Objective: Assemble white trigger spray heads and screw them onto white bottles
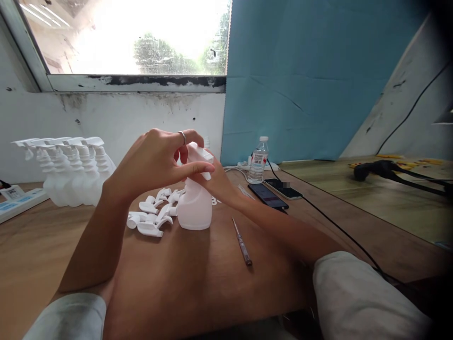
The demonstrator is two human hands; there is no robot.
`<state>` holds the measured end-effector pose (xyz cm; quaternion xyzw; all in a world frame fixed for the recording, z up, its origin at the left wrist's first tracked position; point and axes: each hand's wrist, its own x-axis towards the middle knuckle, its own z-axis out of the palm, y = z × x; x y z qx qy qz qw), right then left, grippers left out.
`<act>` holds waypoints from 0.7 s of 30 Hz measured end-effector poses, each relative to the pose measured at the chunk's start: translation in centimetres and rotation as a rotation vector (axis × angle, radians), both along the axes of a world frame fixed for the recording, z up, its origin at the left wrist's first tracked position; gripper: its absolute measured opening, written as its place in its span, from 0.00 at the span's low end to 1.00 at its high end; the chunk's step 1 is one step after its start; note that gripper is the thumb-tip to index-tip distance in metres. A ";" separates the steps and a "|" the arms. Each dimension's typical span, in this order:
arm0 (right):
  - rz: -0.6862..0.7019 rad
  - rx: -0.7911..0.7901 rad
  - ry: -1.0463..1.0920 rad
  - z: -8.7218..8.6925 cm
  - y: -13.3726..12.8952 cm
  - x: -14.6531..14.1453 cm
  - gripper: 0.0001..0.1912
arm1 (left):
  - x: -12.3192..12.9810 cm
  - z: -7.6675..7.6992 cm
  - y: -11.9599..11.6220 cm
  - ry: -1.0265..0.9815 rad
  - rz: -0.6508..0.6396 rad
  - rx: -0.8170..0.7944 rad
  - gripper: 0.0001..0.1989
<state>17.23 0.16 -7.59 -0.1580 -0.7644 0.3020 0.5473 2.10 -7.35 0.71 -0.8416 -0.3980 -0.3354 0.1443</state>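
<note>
A translucent white spray bottle (194, 208) stands upright on the brown table in front of me. My left hand (164, 158), with a ring on one finger, has its thumb and fingers closed round the white spray head (200, 153) on top. Behind the bottle is my right hand (214, 177), its fingers mostly hidden by the bottle and my left hand. Several loose white spray heads (150, 218) lie to the left of the bottle. At the far left stands a row of white bottles (76, 174) with spray heads on them.
A screwdriver (242, 243) lies right of the bottle. Further back are a water bottle (258, 161) and two phones (268, 196) with a black cable. A power strip (23, 205) sits at the left edge. Behind the table are a window and a blue sheet (290, 80).
</note>
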 end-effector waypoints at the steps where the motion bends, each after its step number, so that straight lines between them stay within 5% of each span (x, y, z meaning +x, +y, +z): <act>1: -0.001 -0.020 0.004 0.0 0.0 0.0 0.16 | 0.0 0.0 0.0 0.032 0.022 0.022 0.16; 7: 0.262 -0.200 0.012 0.1 0.2 0.0 0.18 | -0.7 0.3 0.6 0.101 0.137 0.122 0.15; 15: 0.723 -0.415 0.107 0.0 1.1 0.3 0.14 | -2.4 0.5 2.6 0.073 -0.010 0.026 0.16; 21: 0.629 -0.390 0.132 -0.3 1.4 0.0 0.18 | -2.0 0.5 2.8 0.031 -0.075 0.010 0.13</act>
